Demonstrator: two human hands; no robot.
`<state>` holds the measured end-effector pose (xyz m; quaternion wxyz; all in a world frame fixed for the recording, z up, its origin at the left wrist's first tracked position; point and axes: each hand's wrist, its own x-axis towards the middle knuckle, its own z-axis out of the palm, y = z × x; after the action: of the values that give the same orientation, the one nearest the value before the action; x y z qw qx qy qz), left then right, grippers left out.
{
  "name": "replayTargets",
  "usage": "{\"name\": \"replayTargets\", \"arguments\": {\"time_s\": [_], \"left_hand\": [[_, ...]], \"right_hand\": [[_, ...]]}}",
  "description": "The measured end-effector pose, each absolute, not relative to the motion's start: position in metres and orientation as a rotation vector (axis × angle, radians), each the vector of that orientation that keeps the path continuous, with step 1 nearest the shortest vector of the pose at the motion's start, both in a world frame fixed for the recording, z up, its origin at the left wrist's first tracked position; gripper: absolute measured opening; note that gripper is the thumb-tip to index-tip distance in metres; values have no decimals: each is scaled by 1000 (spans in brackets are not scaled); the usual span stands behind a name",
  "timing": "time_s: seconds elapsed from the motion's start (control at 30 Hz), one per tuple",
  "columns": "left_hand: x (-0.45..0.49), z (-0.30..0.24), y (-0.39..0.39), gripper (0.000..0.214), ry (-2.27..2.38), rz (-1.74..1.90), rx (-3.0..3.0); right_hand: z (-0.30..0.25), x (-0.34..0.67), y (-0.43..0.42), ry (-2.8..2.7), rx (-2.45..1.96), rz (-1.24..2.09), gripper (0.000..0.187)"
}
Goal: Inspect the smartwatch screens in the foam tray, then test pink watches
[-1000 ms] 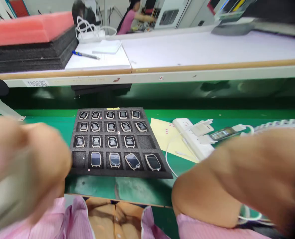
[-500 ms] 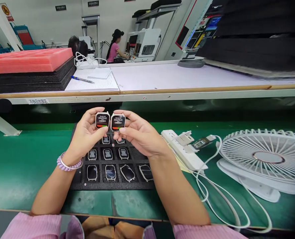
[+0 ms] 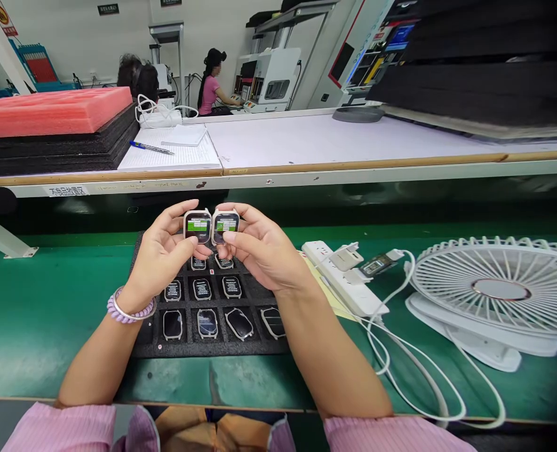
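Side by side above the tray, two smartwatch bodies without straps are held up with lit screens facing me. My left hand (image 3: 168,251) is closed around the left smartwatch (image 3: 197,225), thumb at the lower edge of its screen. My right hand (image 3: 264,251) grips the right smartwatch (image 3: 226,223), its thumb on the lower part of the screen. Both screens show green and white blocks. Below them a black foam tray (image 3: 189,349) holds several more watch bodies in its compartments, such as a dark-screened watch (image 3: 207,324). My hands hide part of the tray's far rows.
A white power strip (image 3: 339,279) with plugs and cables lies right of the tray, beside a white fan (image 3: 499,295). Across the back runs a raised shelf (image 3: 278,141) bearing a pen (image 3: 151,148), paper and red foam (image 3: 53,113). A person (image 3: 210,85) sits beyond.
Both watch screens have switched from text with a red-green bar to green and white blocks. My thumbs have shifted onto the lower screens. The whole view has moved slightly.
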<state>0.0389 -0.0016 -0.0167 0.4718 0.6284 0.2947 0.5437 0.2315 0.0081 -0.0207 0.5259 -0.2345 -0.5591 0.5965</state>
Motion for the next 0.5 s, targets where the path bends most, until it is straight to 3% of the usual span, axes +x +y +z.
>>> {"name": "replayTargets", "arguments": {"time_s": [0.23, 0.5], "left_hand": [[41, -17, -2, 37, 712, 1322, 1477], [42, -12, -2, 37, 722, 1324, 1419]], "right_hand": [[-24, 227, 9, -1306, -558, 1389, 46], [-23, 226, 9, -1317, -557, 1372, 45]]}}
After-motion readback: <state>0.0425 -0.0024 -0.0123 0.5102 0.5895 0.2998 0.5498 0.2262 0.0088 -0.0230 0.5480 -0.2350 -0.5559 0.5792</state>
